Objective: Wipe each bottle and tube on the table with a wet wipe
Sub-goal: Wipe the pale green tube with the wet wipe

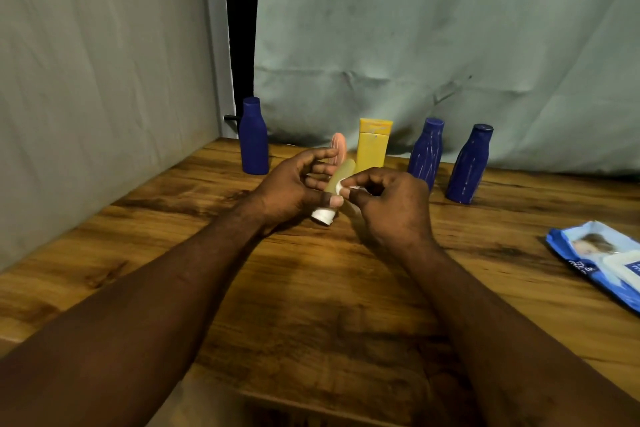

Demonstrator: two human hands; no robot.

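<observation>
My left hand [287, 189] with thumb and fingers clamped on a pale translucent plastic tube [341, 173] with a white cap, tilted just above the wooden counter [311, 288], my right hand [391, 208] fingers pinching a small white wet wipe [341, 186] against the tube's side, dark blue plastic bottles [254, 137], yellow plastic tube [373, 146] and pink tube [338, 147] standing behind, blue wipes packet [602, 260] far right.

Two bare hands and two bare forearms are being shown by the head camera. The left hand [291, 184] and the left forearm [156, 288] are being seen uncovered all the way to the near left corner, where the arm is being cut off by the frame's edge. The right hand [391, 208] and the right forearm [485, 305] are being seen uncovered likewise, down to the near right corner. A short, trimmed thumbnail [336, 201] is being shown on the left hand. Knuckle creases are being picked out on the right hand; finer detail is being lost to the dim light.
</observation>
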